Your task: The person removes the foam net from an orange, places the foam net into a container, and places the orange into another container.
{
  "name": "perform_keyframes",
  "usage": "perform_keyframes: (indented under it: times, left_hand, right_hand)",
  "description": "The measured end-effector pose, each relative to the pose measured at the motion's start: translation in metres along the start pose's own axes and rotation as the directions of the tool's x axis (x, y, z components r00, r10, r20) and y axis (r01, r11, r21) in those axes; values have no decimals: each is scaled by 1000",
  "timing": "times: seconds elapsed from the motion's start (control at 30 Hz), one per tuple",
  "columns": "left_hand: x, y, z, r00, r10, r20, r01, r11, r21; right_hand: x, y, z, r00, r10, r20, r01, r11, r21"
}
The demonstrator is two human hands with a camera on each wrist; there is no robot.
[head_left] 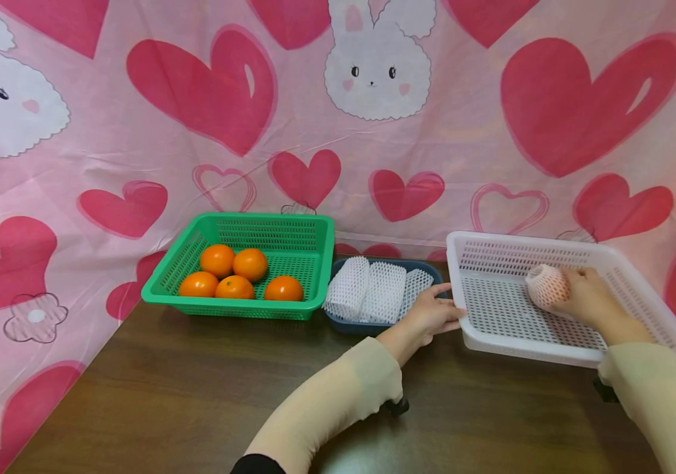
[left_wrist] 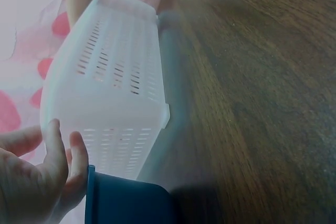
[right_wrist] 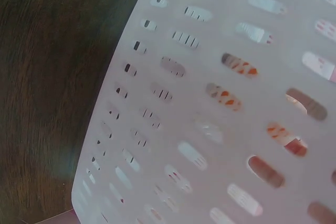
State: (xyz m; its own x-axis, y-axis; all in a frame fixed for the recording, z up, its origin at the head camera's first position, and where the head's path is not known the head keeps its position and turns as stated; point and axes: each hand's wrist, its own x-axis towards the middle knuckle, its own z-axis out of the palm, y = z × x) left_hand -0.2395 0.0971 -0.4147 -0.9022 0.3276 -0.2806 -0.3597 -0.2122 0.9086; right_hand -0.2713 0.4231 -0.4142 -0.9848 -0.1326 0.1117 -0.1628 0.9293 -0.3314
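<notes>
My right hand (head_left: 592, 303) grips an orange wrapped in a white foam net (head_left: 545, 287), inside the white basket (head_left: 527, 341). Through the slots of the basket wall (right_wrist: 210, 129), the right wrist view shows bits of orange and fingers. My left hand (head_left: 429, 315) reaches to the basket's left end, its fairly straight fingers (left_wrist: 55, 148) touching the rim. Beneath that wrist is a dark blue tray (head_left: 349, 326) with several white foam nets (head_left: 384, 289). Several bare oranges (head_left: 235, 288) lie in the green basket (head_left: 237, 309) at left.
The baskets and tray stand in a row along the back of the brown wooden table (head_left: 207, 382). Right behind them hangs a pink cloth (head_left: 302, 99) printed with hearts and rabbits. Bare tabletop extends in front of the row.
</notes>
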Motion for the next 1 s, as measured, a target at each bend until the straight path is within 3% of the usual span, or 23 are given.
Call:
perform_keyframes:
  times: [0.27,0.5,0.63,1.0]
  left_hand:
    - [-1,0,0,1000,4,-6,-4,1000,3]
    - [-1,-2,1,1000,15,-17,-14,999,28]
    - [-2,-2,3,999,12,-31,-12,1000,15]
    - [-5,-1,5,998,-9,-58,9,1000,-12]
  right_hand:
    - [0,3,4,998,14,-59,-15,1000,-15]
    - [2,3,9,999,27,30,-30,996,84]
    - [0,0,8,998,-17,58,14,998,55]
    - [-9,-7,2,997,-24,67,23,1000,15]
